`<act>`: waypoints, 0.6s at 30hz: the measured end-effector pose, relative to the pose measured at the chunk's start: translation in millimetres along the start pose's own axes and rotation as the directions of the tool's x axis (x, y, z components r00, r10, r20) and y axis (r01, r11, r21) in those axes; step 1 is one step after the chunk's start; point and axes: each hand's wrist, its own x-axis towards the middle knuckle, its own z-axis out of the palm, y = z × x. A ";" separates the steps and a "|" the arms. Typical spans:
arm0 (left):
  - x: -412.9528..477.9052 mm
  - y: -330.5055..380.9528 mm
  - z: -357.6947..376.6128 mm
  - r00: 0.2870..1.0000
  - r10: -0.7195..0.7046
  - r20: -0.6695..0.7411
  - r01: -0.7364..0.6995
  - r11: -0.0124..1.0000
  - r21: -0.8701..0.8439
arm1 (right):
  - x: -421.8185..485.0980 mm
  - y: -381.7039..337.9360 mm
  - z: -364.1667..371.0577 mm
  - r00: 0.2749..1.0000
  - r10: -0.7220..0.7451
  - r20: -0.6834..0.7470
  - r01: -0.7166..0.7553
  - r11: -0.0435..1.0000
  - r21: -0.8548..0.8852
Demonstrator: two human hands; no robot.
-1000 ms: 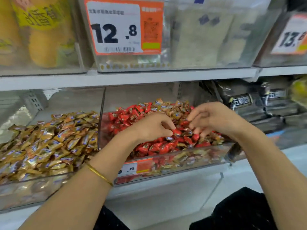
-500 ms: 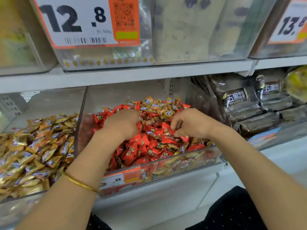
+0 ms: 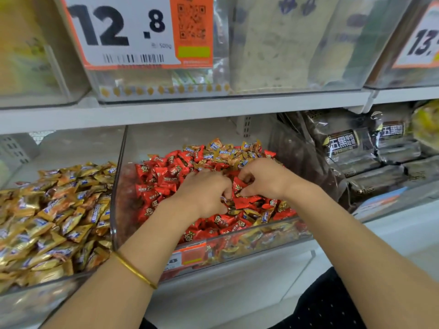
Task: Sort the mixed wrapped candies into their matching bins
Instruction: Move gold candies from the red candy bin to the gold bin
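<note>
Digging in the clear plastic middle bin [image 3: 118, 198], left hand [image 3: 204, 193] and right hand [image 3: 263, 179] curl into mixed red and gold foil-wrapped candies [image 3: 166, 179]; any catch cannot be told. Candies judged light, crinkly, slippery: pinch a crimped wrapper end.

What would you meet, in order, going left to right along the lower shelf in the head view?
gold candies → clear divider → left hand → right hand → dark packets
</note>
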 end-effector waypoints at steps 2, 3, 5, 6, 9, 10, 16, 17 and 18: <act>-0.4 -5.8 -0.4 0.998 -0.038 -0.052 0.038 0.999 0.000 | 3.6 0.0 3.3 0.999 0.034 -0.001 -0.034 0.999 -0.036; -1.4 -8.6 -1.8 0.995 -0.061 -0.077 0.061 0.998 -0.002 | 5.3 0.2 4.4 0.998 0.063 0.013 -0.062 0.998 -0.030; -3.8 -13.9 -4.6 0.984 -0.112 -0.139 0.112 0.994 -0.009 | 6.4 -1.2 4.1 0.991 0.122 0.045 -0.123 0.992 0.005; -4.9 -15.5 -5.9 0.976 -0.134 -0.170 0.133 0.991 -0.022 | 5.4 -1.2 2.7 0.990 0.138 0.036 -0.139 0.990 0.029; -6.0 -16.4 -8.7 0.962 -0.172 -0.214 0.136 0.975 -0.175 | -3.2 3.5 -7.0 0.984 0.150 -0.100 -0.132 0.978 0.162; -7.4 -14.7 -10.6 0.959 -0.175 -0.225 0.117 0.961 -0.251 | -9.1 4.9 -11.6 0.976 0.153 -0.157 -0.116 0.968 0.223; -8.9 -7.2 -14.1 0.949 -0.162 -0.269 0.047 0.921 -0.387 | -32.1 6.1 -20.3 0.961 0.215 -0.176 -0.016 0.675 0.737; -8.5 -6.3 -13.4 0.952 -0.158 -0.264 0.050 0.926 -0.374 | -34.0 4.0 -19.6 0.976 0.180 -0.126 -0.034 0.689 0.724; -8.3 -5.3 -12.9 0.952 -0.155 -0.266 0.052 0.932 -0.358 | -36.0 1.4 -18.9 0.990 0.125 -0.072 -0.045 0.740 0.671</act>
